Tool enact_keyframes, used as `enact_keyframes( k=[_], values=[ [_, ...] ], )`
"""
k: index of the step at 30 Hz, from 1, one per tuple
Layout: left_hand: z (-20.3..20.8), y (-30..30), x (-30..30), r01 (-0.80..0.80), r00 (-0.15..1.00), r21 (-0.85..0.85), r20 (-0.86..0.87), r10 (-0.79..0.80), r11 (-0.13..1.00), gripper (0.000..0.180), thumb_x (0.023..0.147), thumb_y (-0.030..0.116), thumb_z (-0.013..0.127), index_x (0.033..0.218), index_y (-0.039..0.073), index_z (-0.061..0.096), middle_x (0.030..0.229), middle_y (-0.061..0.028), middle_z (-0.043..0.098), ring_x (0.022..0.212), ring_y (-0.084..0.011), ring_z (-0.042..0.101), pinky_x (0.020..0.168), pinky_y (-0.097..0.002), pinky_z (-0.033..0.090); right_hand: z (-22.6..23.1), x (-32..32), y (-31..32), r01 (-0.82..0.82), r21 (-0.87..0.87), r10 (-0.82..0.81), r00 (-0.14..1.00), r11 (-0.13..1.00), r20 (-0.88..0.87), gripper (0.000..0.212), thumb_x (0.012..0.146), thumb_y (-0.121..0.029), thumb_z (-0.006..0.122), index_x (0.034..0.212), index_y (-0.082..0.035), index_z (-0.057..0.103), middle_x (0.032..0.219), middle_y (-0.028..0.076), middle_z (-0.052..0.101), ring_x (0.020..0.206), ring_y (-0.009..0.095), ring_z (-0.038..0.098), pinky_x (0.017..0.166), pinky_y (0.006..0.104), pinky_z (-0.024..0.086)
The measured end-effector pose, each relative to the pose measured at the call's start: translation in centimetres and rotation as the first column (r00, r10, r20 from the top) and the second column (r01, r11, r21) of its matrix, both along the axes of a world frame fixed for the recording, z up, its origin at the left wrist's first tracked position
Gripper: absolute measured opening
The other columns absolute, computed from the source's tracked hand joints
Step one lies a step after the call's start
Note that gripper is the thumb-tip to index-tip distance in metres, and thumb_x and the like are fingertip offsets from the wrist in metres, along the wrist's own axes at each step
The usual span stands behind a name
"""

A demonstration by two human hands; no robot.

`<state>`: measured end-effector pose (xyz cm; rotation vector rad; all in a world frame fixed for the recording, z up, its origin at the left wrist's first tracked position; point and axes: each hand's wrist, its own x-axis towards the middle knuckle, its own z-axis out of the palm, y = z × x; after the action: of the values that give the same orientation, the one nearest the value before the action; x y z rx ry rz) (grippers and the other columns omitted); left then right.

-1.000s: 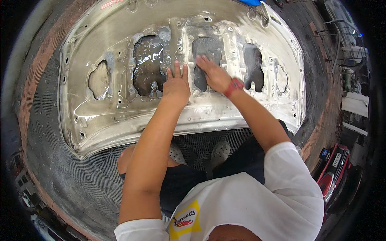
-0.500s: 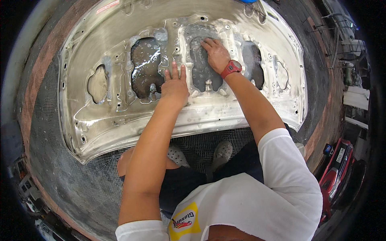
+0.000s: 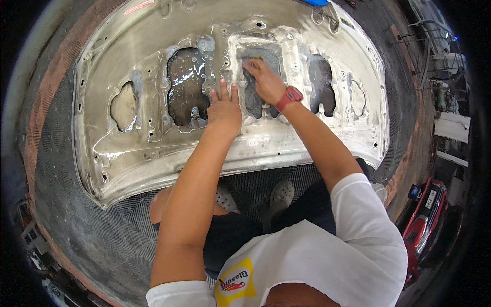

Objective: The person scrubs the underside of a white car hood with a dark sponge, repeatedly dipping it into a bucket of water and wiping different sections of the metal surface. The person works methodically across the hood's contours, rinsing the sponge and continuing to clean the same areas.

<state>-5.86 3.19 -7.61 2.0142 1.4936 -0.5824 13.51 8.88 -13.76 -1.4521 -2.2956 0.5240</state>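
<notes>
A car hood (image 3: 153,151) lies inner side up before me, pale metal, wet, with several cut-out openings. My left hand (image 3: 223,112) rests flat near its middle, fingers spread, between two openings. Over the grey, wet central opening (image 3: 254,102), my right hand (image 3: 266,84) bends its fingers down together, a red watch (image 3: 290,97) on its wrist. A greenish edge shows by those fingertips; what they grip is mostly hidden. Water beads glisten in the dark opening (image 3: 185,87) left of my left hand.
Beneath the hood is a dark, grid-patterned floor (image 3: 117,230); my shoes (image 3: 281,193) stand at its near edge. Something blue (image 3: 316,2) touches the far edge. A red vehicle part (image 3: 425,215) stands at the right, below white panels (image 3: 452,126).
My right hand has moved a little left and nearer to me over the central opening. Its fingers, stretched out before, are now bent together. My left hand stays almost in place.
</notes>
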Motion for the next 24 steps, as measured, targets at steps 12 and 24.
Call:
enact_keyframes(
  k=[12, 24],
  values=[
    [-1.1, -0.8, -1.0, -0.030, 0.994, 0.115, 0.106, 0.018, 0.993, 0.082, 0.105, 0.015, 0.051, 0.174, 0.009, 0.008, 0.181, -0.0233, 0.000, 0.161, -0.0517, 0.022, 0.111, -0.0535, 0.054, 0.5, 1.1, 2.8, 0.350, 0.053, -0.343, 0.856, 0.935, 0.388, 0.042, 0.092, -0.001, 0.055, 0.132, 0.003, 0.067, 0.135, 0.026, 0.061, 0.127, 0.045, 0.059, 0.110, 0.0496, 0.050],
    [-1.8, -0.7, -0.8, -0.056, 0.991, 0.097, 0.129, 0.043, 0.994, 0.078, 0.107, 0.013, 0.049, 0.174, 0.009, 0.011, 0.181, -0.0230, -0.002, 0.162, -0.0517, 0.020, 0.106, -0.0595, 0.055, 0.7, 0.9, -2.3, 0.034, -0.024, -0.034, 0.999, 0.999, 0.017, 0.053, 0.083, 0.011, 0.052, 0.132, 0.001, 0.069, 0.144, 0.022, 0.057, 0.136, 0.044, 0.054, 0.118, 0.0483, 0.046]
  ],
)
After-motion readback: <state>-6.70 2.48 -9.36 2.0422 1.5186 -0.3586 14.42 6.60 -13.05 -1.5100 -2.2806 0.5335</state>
